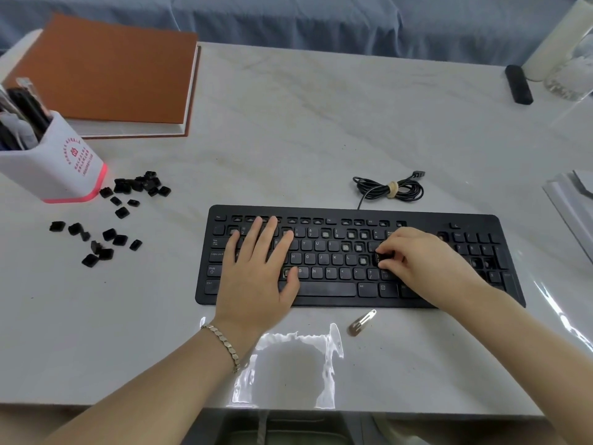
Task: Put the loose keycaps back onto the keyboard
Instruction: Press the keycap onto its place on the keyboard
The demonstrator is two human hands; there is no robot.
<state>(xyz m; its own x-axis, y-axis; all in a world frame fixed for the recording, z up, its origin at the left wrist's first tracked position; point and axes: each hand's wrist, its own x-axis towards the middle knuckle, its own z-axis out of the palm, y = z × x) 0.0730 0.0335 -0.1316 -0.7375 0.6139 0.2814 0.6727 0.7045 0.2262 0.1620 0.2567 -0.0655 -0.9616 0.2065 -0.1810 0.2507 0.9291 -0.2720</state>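
Our left grip [256, 268] lies flat with fingers spread on the left half of the keyboard [337, 213], steadying it on the bench [321, 123]. Our right grip [420, 258] is curled, its fingertips pinching one black keycap [383, 257] low over the right end of the letter rows, just beside an empty socket [362, 261]. We cannot tell whether the cap is seated yet. Most of the loose keycaps [138, 184] lie well apart to the left, scattered by the pen holder [54, 168].

The main risk, as we judge it, is pressing the cap down tilted. Our own fingers hide the socket, so one corner could catch while the others stay proud, or a clip underneath could be strained. The legend is hidden too, so the cap may go into the wrong gap among the several open ones nearby. If our left grip lifts, the board could slide under the push. The hair clip [362, 322] near the front edge is unlikely to interfere.
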